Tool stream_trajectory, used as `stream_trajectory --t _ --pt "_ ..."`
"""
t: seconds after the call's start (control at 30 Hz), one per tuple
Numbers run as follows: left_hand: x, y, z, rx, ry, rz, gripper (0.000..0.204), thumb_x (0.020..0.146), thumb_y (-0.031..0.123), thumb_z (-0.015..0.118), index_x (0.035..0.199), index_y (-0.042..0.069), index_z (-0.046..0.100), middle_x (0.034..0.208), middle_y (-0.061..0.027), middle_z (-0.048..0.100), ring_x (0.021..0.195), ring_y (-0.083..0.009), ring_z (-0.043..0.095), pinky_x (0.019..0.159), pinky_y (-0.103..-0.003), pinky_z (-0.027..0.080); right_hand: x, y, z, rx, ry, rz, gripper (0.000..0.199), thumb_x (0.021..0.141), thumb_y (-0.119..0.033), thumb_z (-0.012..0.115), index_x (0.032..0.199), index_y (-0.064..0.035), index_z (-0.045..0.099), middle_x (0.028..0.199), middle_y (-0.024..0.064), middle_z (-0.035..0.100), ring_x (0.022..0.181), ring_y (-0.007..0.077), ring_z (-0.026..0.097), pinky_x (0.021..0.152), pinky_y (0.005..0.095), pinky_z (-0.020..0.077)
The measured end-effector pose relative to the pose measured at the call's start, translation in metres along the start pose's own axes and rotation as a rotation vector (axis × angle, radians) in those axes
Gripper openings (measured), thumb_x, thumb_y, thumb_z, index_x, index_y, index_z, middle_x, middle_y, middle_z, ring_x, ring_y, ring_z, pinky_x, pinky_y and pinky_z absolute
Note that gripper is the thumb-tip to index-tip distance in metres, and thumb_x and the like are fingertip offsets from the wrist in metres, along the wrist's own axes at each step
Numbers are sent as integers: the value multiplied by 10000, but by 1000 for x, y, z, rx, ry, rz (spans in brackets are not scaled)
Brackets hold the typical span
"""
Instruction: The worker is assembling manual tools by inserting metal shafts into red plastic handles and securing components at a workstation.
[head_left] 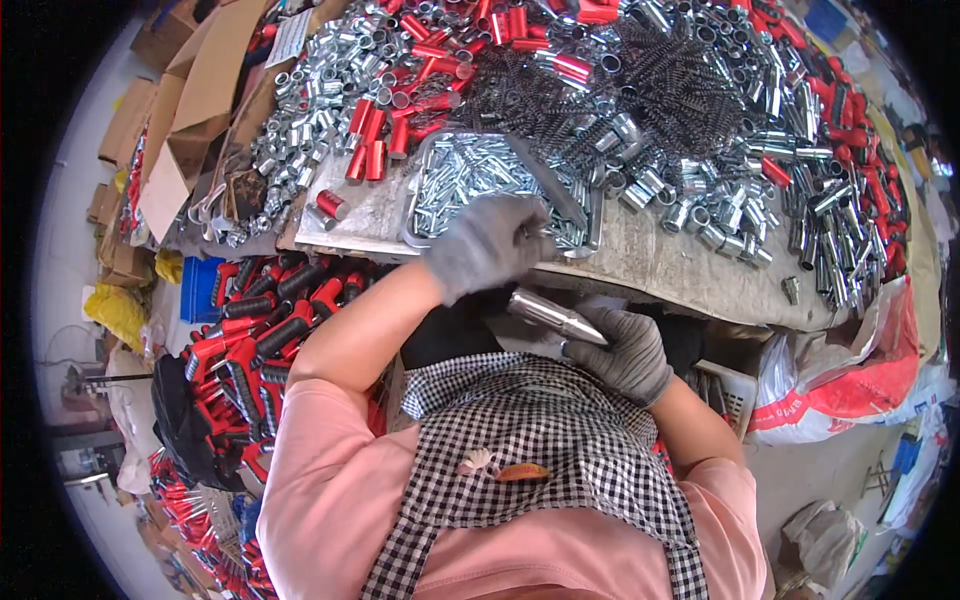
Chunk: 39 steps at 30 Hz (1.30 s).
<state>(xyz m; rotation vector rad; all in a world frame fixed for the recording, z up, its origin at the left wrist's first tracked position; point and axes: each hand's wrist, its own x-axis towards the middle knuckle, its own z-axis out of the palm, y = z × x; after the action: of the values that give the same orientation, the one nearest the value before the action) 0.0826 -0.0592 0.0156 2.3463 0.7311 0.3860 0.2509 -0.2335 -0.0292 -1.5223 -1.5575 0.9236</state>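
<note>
My left hand (490, 248), in a grey knit glove, is closed over the front edge of a metal tray (411, 226) full of small silvery pins (462, 180). Its fingertips are curled in, and what they pinch, if anything, is too small to make out. In front of my apron, my right hand (628, 358), gloved the same way, grips a shiny chrome tube (556, 316) by its narrower end. The tube's wide end points up and left toward my left hand. A flat grey strip (548, 180) slants across the tray's right part.
Piles of red sleeves (374, 135), chrome collars (300, 135), black springs (680, 90) and chrome tubes (825, 235) cover the bench (640, 270). Red-and-black handles (270, 330) heap below on the left, beside a blue bin (202, 290). A red-and-white sack (840, 385) stands right.
</note>
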Motion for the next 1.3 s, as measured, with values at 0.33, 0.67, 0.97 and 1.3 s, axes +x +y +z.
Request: stream_trajectory --t 0.33,0.67,0.97,1.3 --pt "59 -41 22 466 -131 16 246 744 113 586 971 21 612 858 -227 648 839 -369 633 739 -447 507 -4 2 -8 -87 38 95 409 740 -138 739 1113 -9 631 901 131 685 822 166 659 762 284 509" --pt "6 -42 -17 373 236 147 153 828 110 591 968 64 634 912 -168 635 864 -342 609 770 -418 488 9 1 -4 52 14 76 390 751 -289 747 1042 -41 671 859 153 689 776 238 687 693 311 532" --pt "-52 15 26 -444 105 231 109 900 125 534 885 21 564 787 -114 596 734 -292 599 670 -367 470 5 -4 7 259 -164 64 454 744 -290 754 1085 -12 645 906 156 692 812 219 683 744 323 527" --pt "-64 16 46 -253 240 68 123 897 85 513 849 -2 586 737 -162 600 654 -323 590 603 -370 468 7 -18 6 -476 153 -381 567 583 -285 834 1063 -66 626 700 108 625 574 296 616 501 358 479"
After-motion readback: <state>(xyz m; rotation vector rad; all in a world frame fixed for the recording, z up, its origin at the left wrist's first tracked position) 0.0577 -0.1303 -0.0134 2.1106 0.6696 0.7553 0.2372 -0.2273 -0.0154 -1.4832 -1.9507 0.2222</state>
